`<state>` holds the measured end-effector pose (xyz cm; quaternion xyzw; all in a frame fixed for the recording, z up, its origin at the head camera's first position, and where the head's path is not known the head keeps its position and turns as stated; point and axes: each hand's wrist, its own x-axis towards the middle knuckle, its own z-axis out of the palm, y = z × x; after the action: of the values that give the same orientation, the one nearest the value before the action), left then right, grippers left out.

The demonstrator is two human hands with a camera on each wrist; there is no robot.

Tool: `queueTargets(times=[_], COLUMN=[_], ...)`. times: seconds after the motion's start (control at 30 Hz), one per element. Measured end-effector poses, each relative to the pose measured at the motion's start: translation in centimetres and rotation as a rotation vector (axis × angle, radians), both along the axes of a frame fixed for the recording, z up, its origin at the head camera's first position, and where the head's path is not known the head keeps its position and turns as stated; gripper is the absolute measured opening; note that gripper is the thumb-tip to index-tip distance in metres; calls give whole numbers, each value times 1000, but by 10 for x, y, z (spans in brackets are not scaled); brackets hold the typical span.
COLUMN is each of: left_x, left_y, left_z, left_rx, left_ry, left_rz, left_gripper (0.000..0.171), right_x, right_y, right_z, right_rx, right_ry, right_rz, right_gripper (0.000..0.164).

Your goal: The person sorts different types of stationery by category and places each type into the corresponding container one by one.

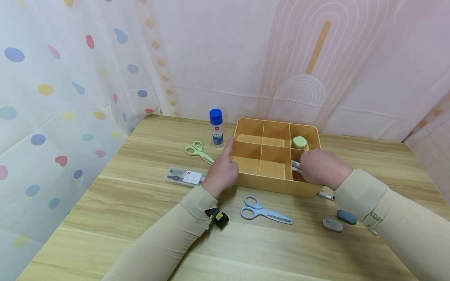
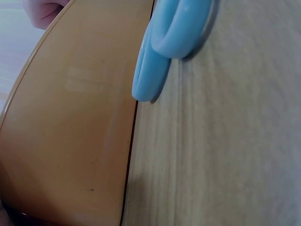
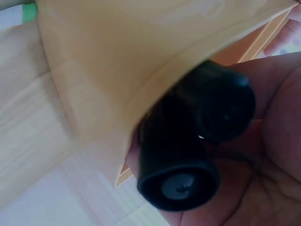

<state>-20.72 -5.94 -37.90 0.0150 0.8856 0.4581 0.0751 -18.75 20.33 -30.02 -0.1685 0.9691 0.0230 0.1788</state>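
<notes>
A yellow-orange organizer box with several compartments stands on the table. My left hand rests against its left front corner, index finger stretched along the side wall. My right hand is over the front right compartment, fingers curled round two markers. Their white barrels lie inside the compartment, partly hidden by the hand. In the right wrist view the dark ends of the markers stick out past the box rim beside the palm. A pale green rounded object sits in the back right compartment.
Blue scissors lie before the box. Left of it are green scissors, a blue-capped bottle and a compass in a clear case. Near the right sleeve lie another marker and two small rounded blocks, grey and blue.
</notes>
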Motion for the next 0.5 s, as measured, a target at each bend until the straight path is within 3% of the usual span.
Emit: queueTargets(times=[0.37, 0.5], left_x=[0, 0], left_y=[0, 0], left_z=[-1, 0], left_rx=[3, 3], left_ry=[-4, -11], left_rz=[-3, -3], left_gripper=[75, 76], right_x=[1, 0], right_y=[3, 3], right_z=[-1, 0], right_rx=[-29, -41], right_ry=[29, 23], right_rz=[39, 24], right_gripper=[26, 19])
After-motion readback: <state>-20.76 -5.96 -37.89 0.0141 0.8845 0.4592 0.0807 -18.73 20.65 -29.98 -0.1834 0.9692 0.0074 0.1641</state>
